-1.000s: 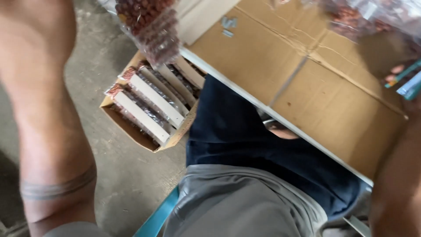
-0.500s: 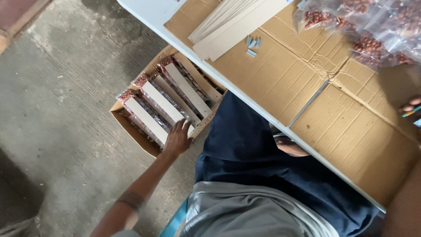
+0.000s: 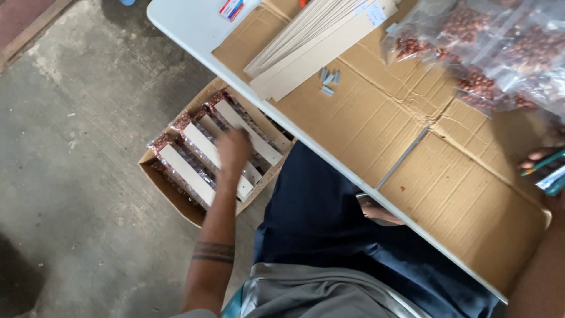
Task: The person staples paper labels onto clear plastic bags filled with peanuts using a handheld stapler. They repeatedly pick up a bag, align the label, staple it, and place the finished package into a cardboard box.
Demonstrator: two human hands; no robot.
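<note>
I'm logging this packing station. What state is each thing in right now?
Floor box: open, filled with packed bags.
Left hand: down on the bags in the box, blurred.
Right hand: holds a green pen.
Flattened cardboard: flat on table.
Nut bags: piled, sealed.

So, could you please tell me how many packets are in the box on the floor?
3 show in the box: left, middle under the left hand, right. More may be hidden beneath.
</note>
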